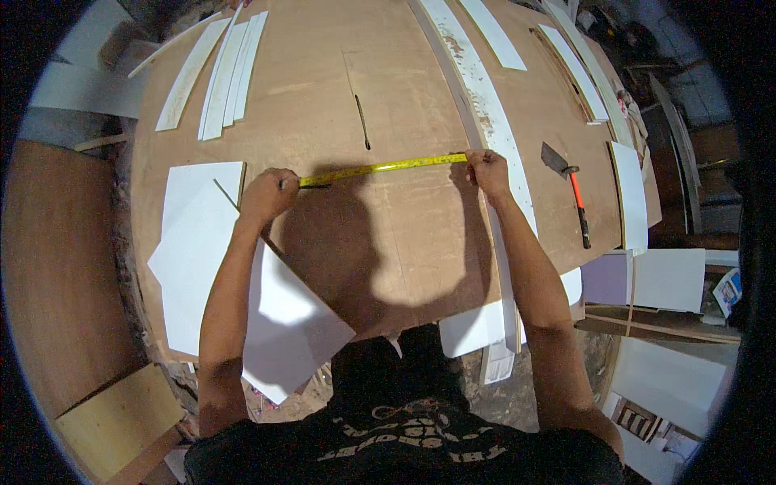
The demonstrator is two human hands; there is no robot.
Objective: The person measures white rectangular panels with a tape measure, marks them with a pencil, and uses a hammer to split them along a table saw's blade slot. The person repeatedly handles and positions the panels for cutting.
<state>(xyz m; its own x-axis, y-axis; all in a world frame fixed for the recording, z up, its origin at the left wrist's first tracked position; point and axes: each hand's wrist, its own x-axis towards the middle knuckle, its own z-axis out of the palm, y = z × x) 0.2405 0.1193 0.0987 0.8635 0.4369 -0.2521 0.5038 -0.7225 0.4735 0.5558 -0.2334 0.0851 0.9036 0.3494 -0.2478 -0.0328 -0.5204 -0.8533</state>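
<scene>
A yellow tape measure blade (384, 167) is stretched from left to right above the brown wooden tabletop (420, 267). My left hand (272, 194) is closed on its left end, over the corner of a white panel (198, 194). A thin dark strip shows just under the tape beside these fingers; I cannot tell what it is. My right hand (488, 171) pinches the tape's other end at the edge of a long white board (469, 73), which runs away from me across the table. The tape's case cannot be made out.
Right of the long board lies a tool with a flat dark blade and an orange-and-black handle (577, 198). Narrow white strips (234, 77) lie at the far left, others at the far right. A second white panel (283, 323) overhangs the near edge. A slot (362, 121) marks the tabletop.
</scene>
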